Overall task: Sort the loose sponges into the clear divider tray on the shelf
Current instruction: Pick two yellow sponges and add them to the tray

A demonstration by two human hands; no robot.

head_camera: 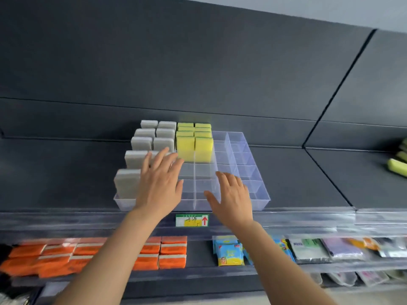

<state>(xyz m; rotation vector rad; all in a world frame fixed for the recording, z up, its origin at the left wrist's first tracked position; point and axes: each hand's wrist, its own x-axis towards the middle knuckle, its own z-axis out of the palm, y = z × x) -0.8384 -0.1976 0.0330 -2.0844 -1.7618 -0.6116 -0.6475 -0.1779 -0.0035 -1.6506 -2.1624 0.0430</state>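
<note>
A clear divider tray stands on the dark shelf. Its two left columns hold several grey sponges standing upright. The two middle columns hold several yellow sponges at the back, with bare cells in front. The right columns show no sponges. My left hand hovers open over the front of the grey columns, fingers spread, holding nothing. My right hand hovers open over the tray's front middle cells, also holding nothing. More yellow-green sponges lie loose at the far right of the shelf.
A price label with a red arrow sits on the shelf's front rail. On the lower shelf lie orange packs at the left and blue-yellow packets and other pouches to the right. A dark back panel rises behind the shelf.
</note>
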